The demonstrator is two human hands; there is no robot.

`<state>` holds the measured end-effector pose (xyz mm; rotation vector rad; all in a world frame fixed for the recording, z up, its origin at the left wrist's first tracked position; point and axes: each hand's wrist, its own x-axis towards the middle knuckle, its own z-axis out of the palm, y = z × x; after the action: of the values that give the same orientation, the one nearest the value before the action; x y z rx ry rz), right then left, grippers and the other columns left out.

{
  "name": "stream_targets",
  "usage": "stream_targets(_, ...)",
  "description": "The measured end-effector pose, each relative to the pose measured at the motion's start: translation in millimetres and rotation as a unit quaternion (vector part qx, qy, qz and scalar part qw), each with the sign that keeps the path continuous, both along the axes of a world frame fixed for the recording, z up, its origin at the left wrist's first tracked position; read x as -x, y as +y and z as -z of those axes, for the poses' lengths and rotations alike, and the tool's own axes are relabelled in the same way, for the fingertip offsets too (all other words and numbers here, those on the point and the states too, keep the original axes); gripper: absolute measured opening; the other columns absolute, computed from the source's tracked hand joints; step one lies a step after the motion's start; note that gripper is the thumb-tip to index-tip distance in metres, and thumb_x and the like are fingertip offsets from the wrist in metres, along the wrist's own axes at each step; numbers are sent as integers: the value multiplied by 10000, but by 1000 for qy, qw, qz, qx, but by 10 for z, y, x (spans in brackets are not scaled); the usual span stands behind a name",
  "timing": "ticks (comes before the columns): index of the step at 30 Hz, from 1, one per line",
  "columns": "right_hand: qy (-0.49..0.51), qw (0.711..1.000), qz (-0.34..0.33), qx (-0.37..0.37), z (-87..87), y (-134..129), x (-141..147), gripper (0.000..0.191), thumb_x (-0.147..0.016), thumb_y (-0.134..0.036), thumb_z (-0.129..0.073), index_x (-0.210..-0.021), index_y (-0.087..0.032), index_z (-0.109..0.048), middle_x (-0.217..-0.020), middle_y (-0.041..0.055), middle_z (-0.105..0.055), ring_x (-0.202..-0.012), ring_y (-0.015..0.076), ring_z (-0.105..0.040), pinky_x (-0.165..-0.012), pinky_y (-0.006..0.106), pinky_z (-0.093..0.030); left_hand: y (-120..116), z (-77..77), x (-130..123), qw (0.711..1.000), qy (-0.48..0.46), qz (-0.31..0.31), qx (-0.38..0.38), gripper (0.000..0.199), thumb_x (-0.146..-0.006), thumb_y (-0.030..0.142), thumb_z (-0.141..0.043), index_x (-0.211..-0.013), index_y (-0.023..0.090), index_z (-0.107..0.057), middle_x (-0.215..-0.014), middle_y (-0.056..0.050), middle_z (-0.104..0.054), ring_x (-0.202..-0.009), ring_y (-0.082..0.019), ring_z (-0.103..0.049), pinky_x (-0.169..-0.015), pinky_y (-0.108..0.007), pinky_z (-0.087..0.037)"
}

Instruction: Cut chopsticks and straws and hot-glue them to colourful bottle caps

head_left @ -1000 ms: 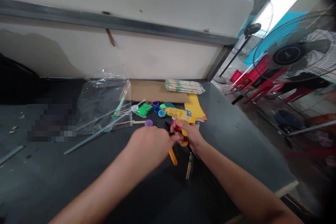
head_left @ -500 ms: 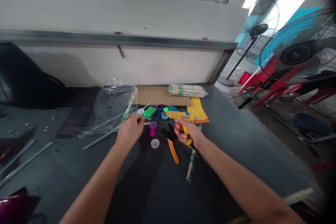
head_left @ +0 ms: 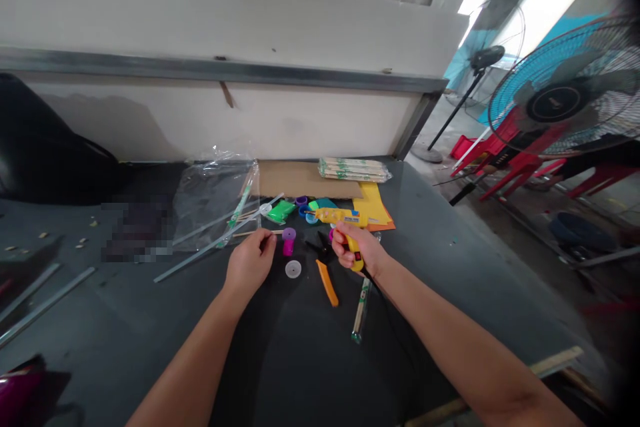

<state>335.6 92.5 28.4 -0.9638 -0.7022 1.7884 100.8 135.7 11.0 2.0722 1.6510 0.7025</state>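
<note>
Yellow hot glue gun [head_left: 334, 215] sits in the right hand [head_left: 357, 248], just above the dark work table [head_left: 430, 273], its nozzle toward nine o'clock and a black cord [head_left: 383, 300] trailing toward five. The right fingers curl around the grip, pressed together. At nine o'clock, the left hand [head_left: 249, 265] pinches a thin wooden stick [head_left: 253, 233] between thumb and forefinger. Between the hands stand a purple disc on a magenta piece [head_left: 289, 241], with a white disc [head_left: 293, 269] just below. At six o'clock from the gun lie black-bladed snips with orange handles [head_left: 327, 282]; at five, a green-printed chopstick [head_left: 361, 310].

At twelve o'clock, yellow paper [head_left: 370, 205] overlaps cardboard [head_left: 300, 180], and a bundle of wrapped chopsticks [head_left: 354, 170] rests on top. Green clay [head_left: 280, 211] and blue caps [head_left: 305, 213] sit toward eleven, beside a clear plastic bag [head_left: 215, 197] and long pale rods [head_left: 200, 240].

A white partition [head_left: 225, 123] with a metal rail closes the table's far edge. Toward two o'clock, the concrete room holds two standing fans [head_left: 555, 100], red plastic chairs [head_left: 520, 163] and a dark blue basin [head_left: 580, 232].
</note>
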Motion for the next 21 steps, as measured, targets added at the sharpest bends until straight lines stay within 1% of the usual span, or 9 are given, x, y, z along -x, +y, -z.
stream_targets(3,-59,998,19,-20,43,-5,37,381,-749,-484,-658,-630,-168,-481,-492,-33,-547,-311,33,-355,-322,164,-339,7,1,-8,999,-2,26,-22,242,-890,348,-426,-936,208,-619,-890,-40,-673,-769,-179,-605,-675,-260,-420)
stream_targets(5,-87,995,27,-35,68,-4,55,368,-737,-475,-662,-630,-166,-494,-510,-22,-576,-307,42,-383,-322,178,-364,37,0,-11,998,3,50,-47,267,-898,309,-417,-1026,215,-632,-967,-52,-656,-812,-180,-602,-713,-272,-449)
stream_targets(7,-101,993,31,-45,78,0,66,357,-731,-468,-661,-631,-164,-504,-523,-16,-595,-306,47,-403,-320,181,-371,90,4,-14,992,18,85,-89,326,-898,257,-413,-1145,238,-625,-1059,-67,-626,-916,-194,-596,-800,-299,-471)
stream_targets(9,-108,992,34,-47,76,3,70,353,-725,-463,-663,-625,-164,-505,-523,-14,-599,-302,46,-407,-316,179,-369,155,20,-19,982,45,130,-130,395,-887,200,-415,-1228,263,-603,-1151,-79,-593,-1036,-217,-566,-901,-351,-465)
stream_targets(11,-111,992,38,-43,69,5,71,351,-720,-459,-668,-616,-165,-506,-518,-14,-598,-299,44,-402,-316,179,-370,211,48,-26,969,75,182,-147,447,-868,135,-408,-1251,269,-597,-1227,-84,-570,-1093,-234,-537,-948,-400,-453)
stream_targets(14,-102,993,31,-41,70,5,69,337,-724,-448,-666,-622,-165,-512,-522,-9,-602,-301,43,-392,-310,180,-363,254,92,-37,959,93,229,-135,463,-849,87,-402,-1224,251,-619,-1227,-85,-591,-1046,-232,-545,-924,-419,-472)
stream_targets(16,-85,995,19,-41,76,3,65,326,-734,-444,-657,-636,-164,-520,-537,-3,-612,-303,42,-383,-304,179,-348,258,107,-39,960,82,236,-124,416,-844,102,-434,-1185,228,-636,-1174,-91,-613,-1019,-226,-554,-922,-415,-476)
stream_targets(18,-62,997,8,-39,80,0,59,316,-745,-438,-651,-653,-161,-531,-559,5,-622,-309,39,-377,-307,177,-339,250,103,-29,965,63,227,-118,365,-837,129,-476,-1155,204,-639,-1137,-102,-612,-1037,-227,-555,-938,-412,-468)
stream_targets(21,-24,999,-6,-31,72,-7,44,306,-765,-433,-642,-675,-156,-546,-592,12,-632,-322,33,-370,-314,170,-332,214,60,1,977,16,184,-103,357,-831,176,-508,-1172,187,-611,-1102,-104,-589,-1014,-217,-568,-920,-386,-475)
